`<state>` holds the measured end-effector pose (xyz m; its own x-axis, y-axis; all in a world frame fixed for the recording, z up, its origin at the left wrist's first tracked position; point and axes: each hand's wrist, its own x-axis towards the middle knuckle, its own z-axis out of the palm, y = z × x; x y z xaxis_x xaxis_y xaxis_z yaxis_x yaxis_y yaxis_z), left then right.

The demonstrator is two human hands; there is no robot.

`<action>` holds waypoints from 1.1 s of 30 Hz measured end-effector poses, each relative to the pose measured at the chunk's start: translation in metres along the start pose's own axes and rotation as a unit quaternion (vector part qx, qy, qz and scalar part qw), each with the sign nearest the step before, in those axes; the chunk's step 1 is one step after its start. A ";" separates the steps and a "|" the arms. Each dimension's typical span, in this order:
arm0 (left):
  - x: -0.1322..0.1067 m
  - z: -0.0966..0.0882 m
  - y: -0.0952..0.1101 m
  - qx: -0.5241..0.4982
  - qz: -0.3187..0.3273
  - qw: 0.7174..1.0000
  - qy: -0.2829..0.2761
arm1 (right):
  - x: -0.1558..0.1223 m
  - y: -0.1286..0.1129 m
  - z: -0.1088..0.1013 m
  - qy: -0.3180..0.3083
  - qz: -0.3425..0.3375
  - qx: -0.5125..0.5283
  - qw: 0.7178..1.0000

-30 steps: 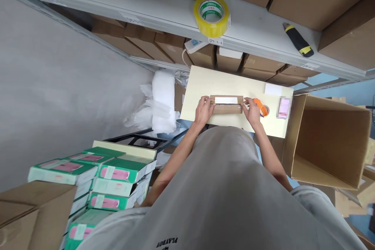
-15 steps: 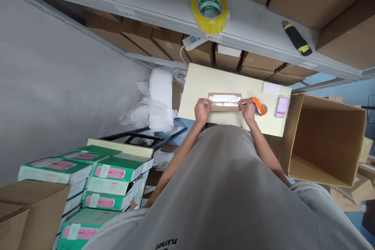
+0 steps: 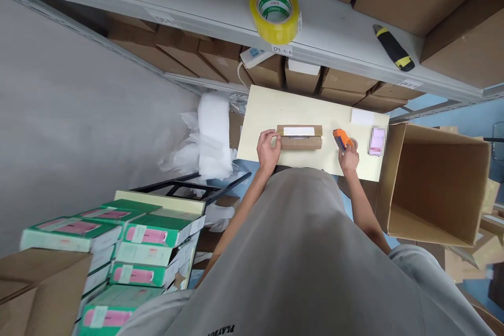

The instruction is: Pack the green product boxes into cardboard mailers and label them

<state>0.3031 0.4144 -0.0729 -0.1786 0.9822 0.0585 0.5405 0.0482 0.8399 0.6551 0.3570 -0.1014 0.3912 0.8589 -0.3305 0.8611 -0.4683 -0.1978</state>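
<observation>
A small, long cardboard box [image 3: 301, 143] with a white label [image 3: 298, 131] lies on the pale yellow table [image 3: 263, 110]. At the left end of this box, my left hand [image 3: 269, 151] has its fingers curled on the edge, gripping it. My right hand [image 3: 349, 160] is closed on an orange and blue tape dispenser [image 3: 342, 138], which rests on the table right of the box. A roll of brown tape is partly visible in the dispenser, behind the fingers.
To the right of the table stands a large open carton [image 3: 441, 184]. A shelf ahead holds a yellow tape roll [image 3: 274, 14], a utility knife [image 3: 394, 48] and brown boxes. White foam wrap [image 3: 214, 134] is at the left, with stacked green boxes [image 3: 145, 231] nearer me.
My right hand has left the right end of the cardboard box and moved right onto the tape dispenser. The bright glare on the box top has faded. My left hand stays at the left end.
</observation>
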 end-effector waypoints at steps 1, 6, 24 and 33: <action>0.001 0.001 0.001 0.002 0.005 1.000 -0.005 | 0.001 0.000 0.004 -0.013 -0.001 -0.027 1.000; 0.004 0.001 0.003 0.012 0.013 1.000 -0.020 | 0.012 -0.004 0.019 -0.013 0.015 -0.061 0.998; -0.010 -0.027 0.092 -0.213 -0.044 0.958 -0.189 | -0.021 -0.088 -0.060 0.005 -0.090 0.500 0.861; -0.013 -0.042 0.107 -0.261 -0.046 0.960 -0.092 | -0.061 -0.179 -0.094 -0.123 -0.204 0.552 0.799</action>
<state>0.3285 0.3986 0.0390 -0.0316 0.9958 -0.0856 0.0362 0.0867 0.9956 0.5071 0.4076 0.0407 -0.0421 0.9836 -0.1754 0.0370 -0.1739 -0.9841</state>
